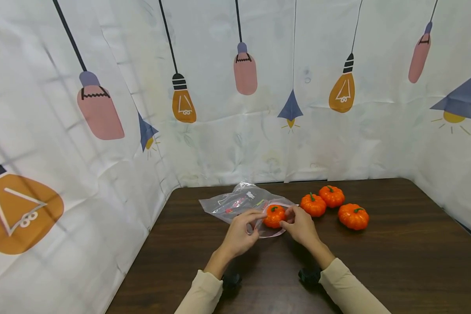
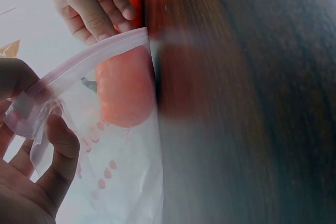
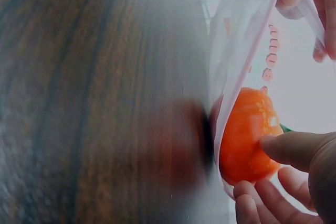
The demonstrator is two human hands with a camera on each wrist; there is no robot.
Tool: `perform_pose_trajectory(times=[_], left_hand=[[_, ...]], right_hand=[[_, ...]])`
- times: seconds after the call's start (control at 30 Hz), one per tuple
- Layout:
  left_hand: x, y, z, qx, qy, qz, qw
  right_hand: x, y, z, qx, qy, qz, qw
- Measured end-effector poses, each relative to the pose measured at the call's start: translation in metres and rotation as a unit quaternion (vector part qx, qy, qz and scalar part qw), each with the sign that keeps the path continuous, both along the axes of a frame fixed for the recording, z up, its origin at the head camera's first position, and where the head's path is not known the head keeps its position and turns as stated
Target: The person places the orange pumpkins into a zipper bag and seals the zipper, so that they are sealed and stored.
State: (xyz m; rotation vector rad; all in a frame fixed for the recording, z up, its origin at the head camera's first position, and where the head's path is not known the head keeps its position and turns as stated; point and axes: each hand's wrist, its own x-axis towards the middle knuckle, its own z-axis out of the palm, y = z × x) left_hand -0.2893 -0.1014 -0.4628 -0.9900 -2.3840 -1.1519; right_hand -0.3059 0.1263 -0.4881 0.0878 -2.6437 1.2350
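A clear zip bag (image 1: 228, 203) with a pink rim and printed marks lies on the table. Inside its mouth sits a small orange toy pumpkin (image 1: 274, 216) with a green stem. My left hand (image 1: 240, 233) pinches the bag's rim between thumb and fingers, lifting the upper side of the mouth. At the pumpkin's right side is my right hand (image 1: 301, 227). In the right wrist view its thumb (image 3: 294, 148) presses the pumpkin (image 3: 247, 140), while the curled fingers (image 3: 273, 203) lie against the lower side, beside the bag's rim.
Three more orange pumpkins, one near the bag (image 1: 313, 205), one behind (image 1: 332, 196) and one to the right (image 1: 353, 216), stand on the dark wooden table (image 1: 408, 257). A white curtain (image 1: 220, 148) printed with lamps surrounds the table's back and sides.
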Motion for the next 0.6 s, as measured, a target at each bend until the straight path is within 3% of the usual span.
perform_pose_trajectory(times=[0.3,0.6], left_hand=[[-0.0016,-0.0015,-0.0016,-0.001,-0.009,-0.007,0.9999],[-0.0009,-0.0034,-0.0014,0.002,0.004,-0.01,0.9999]], right_hand=[[0.0006,-0.0007,0.0002,-0.017,-0.003,0.017,0.9997],[-0.0002,0.0004,-0.0008,-0.012,-0.007,0.061,0.998]])
